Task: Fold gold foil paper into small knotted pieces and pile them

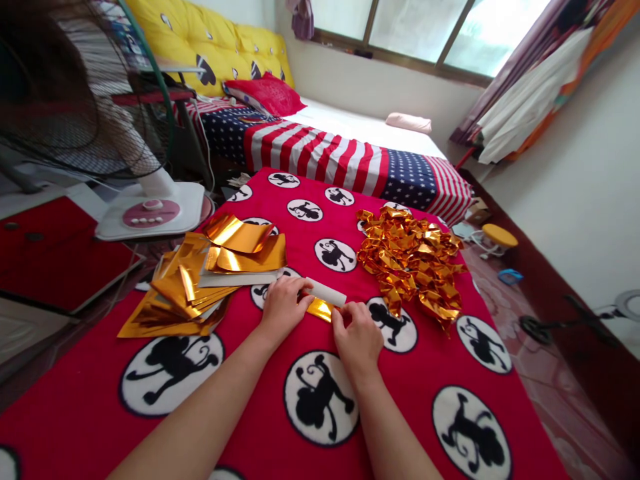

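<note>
Foil (pixel 320 309) between left hand (pixel 284 301) and right hand (pixel 358 332)

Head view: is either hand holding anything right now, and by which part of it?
Yes, both hold one gold-and-white foil sheet, partly rolled or folded: the left hand at its left end, the right hand at its right.

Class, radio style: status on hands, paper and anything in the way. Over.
Left hand, right hand at opposite ends of gold paper. Partly turned up, white side showing. Sheet stack left, foil pile right, neither touching it.
</note>
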The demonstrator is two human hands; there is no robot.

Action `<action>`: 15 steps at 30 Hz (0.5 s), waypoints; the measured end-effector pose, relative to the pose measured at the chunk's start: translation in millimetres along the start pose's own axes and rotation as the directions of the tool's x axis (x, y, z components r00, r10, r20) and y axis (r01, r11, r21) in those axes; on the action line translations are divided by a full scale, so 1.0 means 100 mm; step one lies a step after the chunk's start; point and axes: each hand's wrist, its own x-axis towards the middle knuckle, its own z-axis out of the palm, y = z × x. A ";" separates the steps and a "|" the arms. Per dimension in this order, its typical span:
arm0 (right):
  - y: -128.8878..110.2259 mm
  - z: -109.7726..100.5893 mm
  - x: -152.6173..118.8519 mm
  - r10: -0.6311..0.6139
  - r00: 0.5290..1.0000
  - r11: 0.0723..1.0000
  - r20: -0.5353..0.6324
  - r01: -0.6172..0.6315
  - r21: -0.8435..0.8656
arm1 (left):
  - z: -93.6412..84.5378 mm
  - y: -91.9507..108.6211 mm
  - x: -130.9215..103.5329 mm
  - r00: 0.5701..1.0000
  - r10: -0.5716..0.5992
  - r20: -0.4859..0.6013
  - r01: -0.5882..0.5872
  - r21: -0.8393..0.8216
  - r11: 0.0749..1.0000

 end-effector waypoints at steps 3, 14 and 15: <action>-0.03 -0.01 0.00 0.010 1.000 1.000 -0.003 -0.010 -0.007 | -0.02 0.05 -0.03 0.998 0.033 -0.062 -0.029 0.053 0.998; 0.03 -0.04 0.09 0.092 0.995 0.989 0.025 -0.094 0.115 | 0.00 0.20 -0.20 0.955 0.265 0.132 -0.260 -0.057 0.964; 0.07 -0.03 0.09 0.103 0.994 0.981 0.028 -0.106 0.165 | 0.00 0.20 -0.19 0.957 0.258 0.131 -0.251 -0.067 0.966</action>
